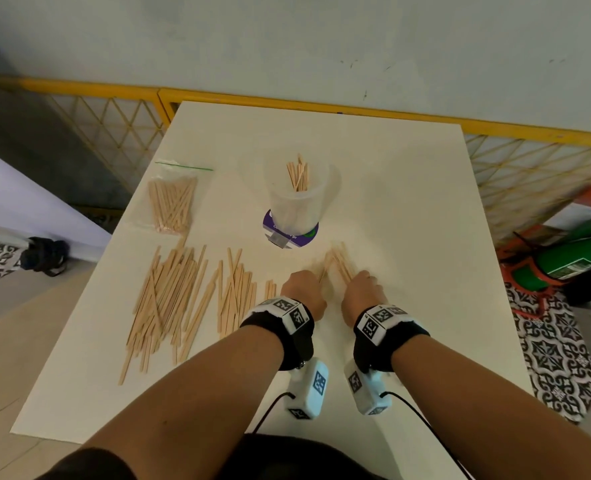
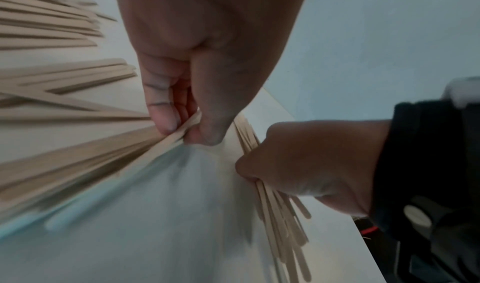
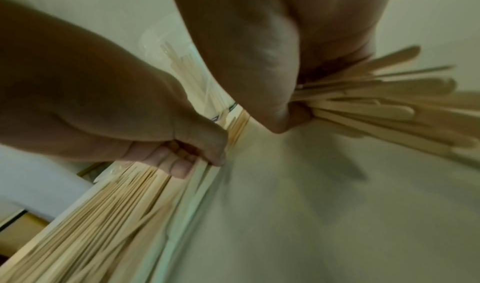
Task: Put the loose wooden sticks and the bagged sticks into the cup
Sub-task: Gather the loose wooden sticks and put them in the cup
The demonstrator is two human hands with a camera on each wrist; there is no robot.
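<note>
Centrally, near the front of the white table (image 1: 408,209), both hands work one bunch of loose wooden sticks (image 1: 337,263). The left hand (image 1: 302,294) has its fingers (image 2: 162,111) and thumb curled on the left side of the bunch; the right hand (image 1: 361,292) is clenched on the right side, with stick ends fanning out past the fist in the right wrist view. The bunch is blurred in the head view, so its stick count cannot be told.

Key relation: the cup (image 1: 299,199), translucent and upright on a purple disc (image 1: 309,235), stands just beyond the hands and slightly left; it already holds some sticks. The gripped bunch runs near-to-far, its far tips pointing toward the cup's base. Judged from this, the bunch must be raised, tipped upright and carried forward; both hands are about equally near the cup.

Remaining loose sticks (image 1: 169,299) lie in piles on the near left, long axes also near-to-far. The bagged sticks (image 1: 173,206) lie far left, level with the cup, well apart from both hands.
</note>
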